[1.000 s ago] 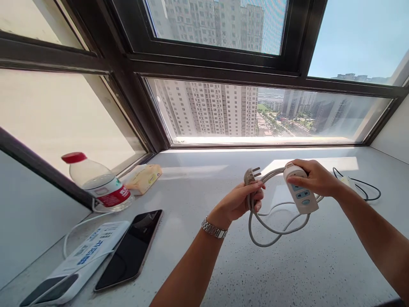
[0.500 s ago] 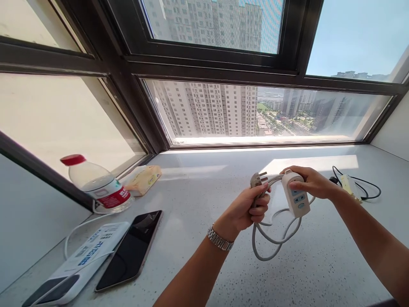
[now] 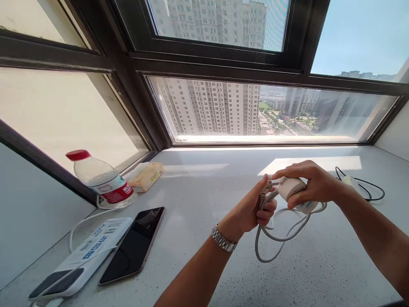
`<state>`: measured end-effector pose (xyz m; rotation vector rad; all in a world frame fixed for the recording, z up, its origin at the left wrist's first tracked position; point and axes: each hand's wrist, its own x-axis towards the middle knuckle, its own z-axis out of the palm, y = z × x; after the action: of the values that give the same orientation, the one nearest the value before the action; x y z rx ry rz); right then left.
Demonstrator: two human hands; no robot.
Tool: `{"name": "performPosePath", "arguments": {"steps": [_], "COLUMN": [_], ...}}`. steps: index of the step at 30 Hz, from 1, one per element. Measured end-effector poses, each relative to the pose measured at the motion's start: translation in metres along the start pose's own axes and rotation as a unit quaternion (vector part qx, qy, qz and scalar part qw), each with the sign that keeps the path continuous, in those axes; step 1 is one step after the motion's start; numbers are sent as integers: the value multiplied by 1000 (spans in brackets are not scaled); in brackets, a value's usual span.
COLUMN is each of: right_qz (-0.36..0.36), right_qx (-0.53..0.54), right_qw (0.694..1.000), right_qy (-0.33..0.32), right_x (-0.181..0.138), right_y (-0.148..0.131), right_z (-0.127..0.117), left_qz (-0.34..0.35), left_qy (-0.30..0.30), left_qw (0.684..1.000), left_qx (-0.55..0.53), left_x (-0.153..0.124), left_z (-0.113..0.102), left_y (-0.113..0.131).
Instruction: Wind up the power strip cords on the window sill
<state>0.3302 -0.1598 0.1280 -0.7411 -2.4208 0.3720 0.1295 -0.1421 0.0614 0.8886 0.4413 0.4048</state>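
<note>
While the speckled windowsill counter (image 3: 223,238) lies unchanged below, the two hands have drawn together: the right hand (image 3: 311,183) has turned the white socket block (image 3: 292,189) face-down in its clasp, and the left hand (image 3: 255,209), fingers wrapped around the plug (image 3: 266,189), now brings its prongs against that block, the grey cord (image 3: 277,238) hanging looped.

head cam | looks forward and down over windowsill counter (image 3: 198,238) | close above fingers (image 3: 298,171) | window (image 3: 255,111) beyond fingertips

Plug (image 3: 267,187) mostly hidden by left hand (image 3: 252,209); power strip (image 3: 295,194) sockets covered by right hand (image 3: 311,183).
</note>
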Motion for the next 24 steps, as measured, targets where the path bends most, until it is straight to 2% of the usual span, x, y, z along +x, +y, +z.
{"name": "performPosePath", "arguments": {"steps": [2,4,7,10,12,15,20,24], "right_qz": [-29,-33,-48,-71,-47,26,132,163], "right_qx": [-40,-107,-225,-263,-248,-231,-233,-198], "right_qw": [996,988,968,958,960,958,951,948], "right_qy": [-72,-111,-100,-95,-123,-165,-155,-190], "right_x": [11,18,23,22,19,16,12,16], "right_y": [-13,-24,-32,-32,-31,-29,-31,-32], "right_z": [7,14,22,27,28,29,28,24], "left_qz": [0,10,26,29,23,17,65,74], "left_qy": [-8,7,43,39,28,11,-33,-58], "left_qw": [1000,1000,999,998,999,999,997,995], "left_qx": [8,12,20,38,40,37,26,45], "left_x": [2,3,6,8,10,12,13,12], "left_z": [1,2,3,3,3,-2,-19,-24], "left_y": [-2,-5,-7,-9,-11,-11,-7,-3]}}
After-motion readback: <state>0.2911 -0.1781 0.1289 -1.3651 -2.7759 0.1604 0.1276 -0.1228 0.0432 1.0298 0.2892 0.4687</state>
